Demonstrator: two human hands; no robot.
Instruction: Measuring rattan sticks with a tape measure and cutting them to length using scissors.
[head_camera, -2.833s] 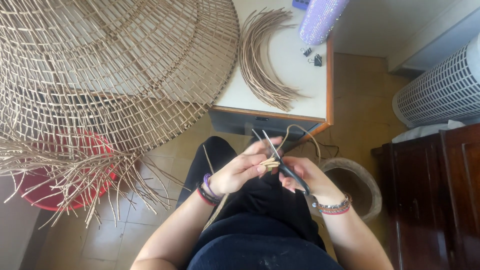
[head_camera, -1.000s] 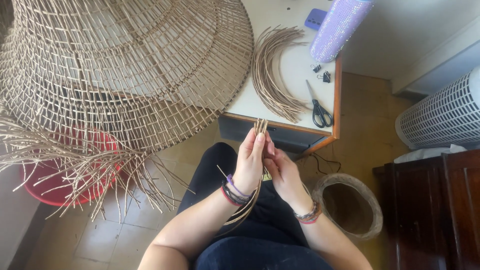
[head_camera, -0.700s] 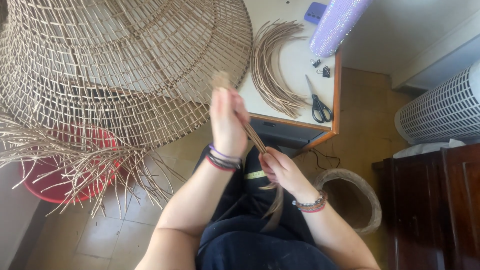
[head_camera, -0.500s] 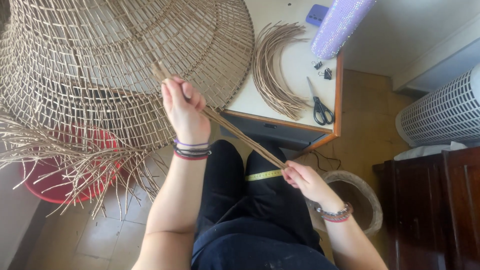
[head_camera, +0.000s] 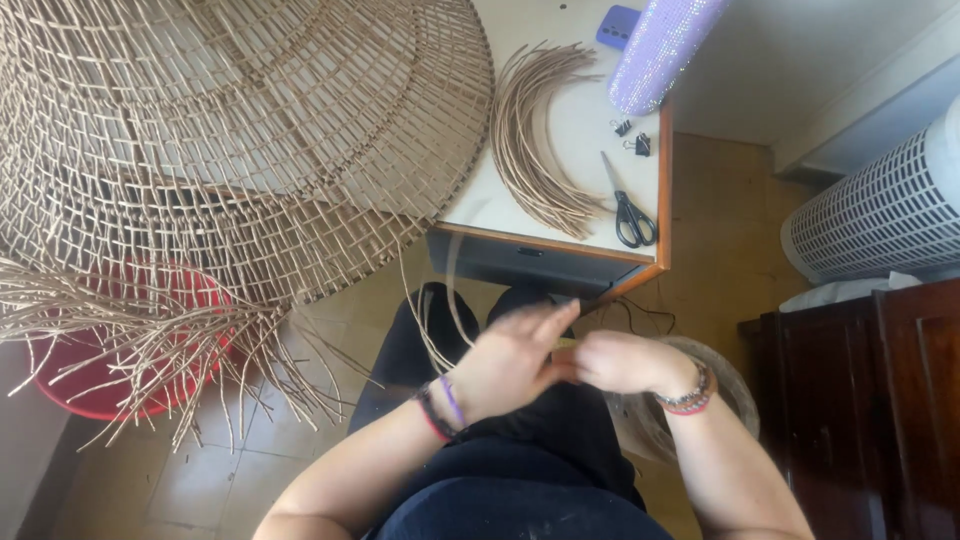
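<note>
My left hand (head_camera: 510, 362) and my right hand (head_camera: 620, 362) meet over my lap, both blurred by motion. Between them they grip a thin cane strand (head_camera: 450, 290) that curves up and to the left from my left hand. A large woven cane lampshade (head_camera: 230, 130) with loose ends hanging at its lower left rests partly on the table (head_camera: 590, 130). A curved bundle of cane strands (head_camera: 535, 140) lies on the table, with black-handled scissors (head_camera: 630, 205) beside it.
A red basin (head_camera: 110, 385) sits on the tiled floor under the lampshade. A glittery purple cylinder (head_camera: 655, 45), a blue phone and binder clips lie on the table. A white slatted appliance (head_camera: 880, 205), a dark wooden cabinet (head_camera: 860, 400) and a round basket (head_camera: 725, 395) stand at right.
My left hand, which had stretched the strand up toward the lampshade, has come back down to meet my right hand. The strand now loops upward instead of running taut.
</note>
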